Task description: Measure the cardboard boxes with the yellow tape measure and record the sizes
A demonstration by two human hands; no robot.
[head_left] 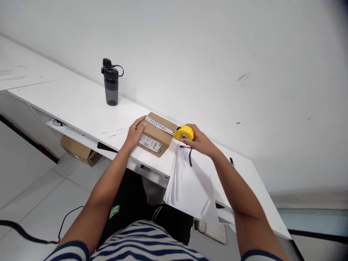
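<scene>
On desk (pixel 81 105), one box (pixel 154 139), left hand (pixel 135 133) fingers pinning one tape (pixel 159 125), right hand (pixel 199 141) fingers clamped on case (pixel 184 133)

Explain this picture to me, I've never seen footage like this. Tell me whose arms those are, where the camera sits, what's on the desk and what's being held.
No machine here: the two arms belong to a person, and the single camera is worn on that person's head, looking forward and down. The right hand grips a yellow tape measure, whose blade runs across the top of a cardboard box on the white desk. The left hand rests on the box at the blade's far end; whether it pinches the blade is too small to tell. Also on the desk: a dark bottle, upright, and a stack of papers overhanging the front edge.
</scene>
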